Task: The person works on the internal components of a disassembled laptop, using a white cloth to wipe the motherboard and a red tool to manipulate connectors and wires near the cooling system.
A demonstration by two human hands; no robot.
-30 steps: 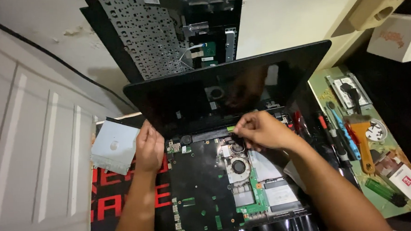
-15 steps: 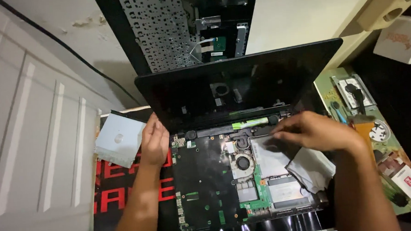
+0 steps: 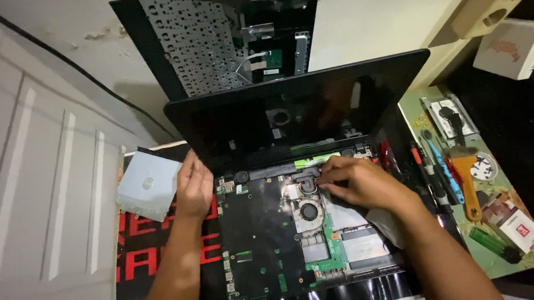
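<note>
An opened laptop lies before me with its dark screen [image 3: 301, 115] raised and its mainboard [image 3: 265, 240] bare. My left hand [image 3: 193, 186] rests on the left edge of the base, near the hinge, fingers together and flat. My right hand [image 3: 355, 182] reaches over the cooling fan [image 3: 309, 211], its fingertips pinching something small and dark by the heat pipe just under the hinge; what it is I cannot make out. A green strip [image 3: 315, 160] shows along the hinge line.
The removed keyboard panel [image 3: 214, 38] leans behind the screen. A flat silver drive [image 3: 148, 184] lies left of the laptop on a black mat with red letters [image 3: 138, 233]. Screwdrivers, a brush [image 3: 466, 177] and small tools lie on a green mat [image 3: 523, 253] at right.
My right hand has moved left from the right hinge area to the fan and heat pipe. My left hand stays on the base's left edge. The view has shifted slightly.
</note>
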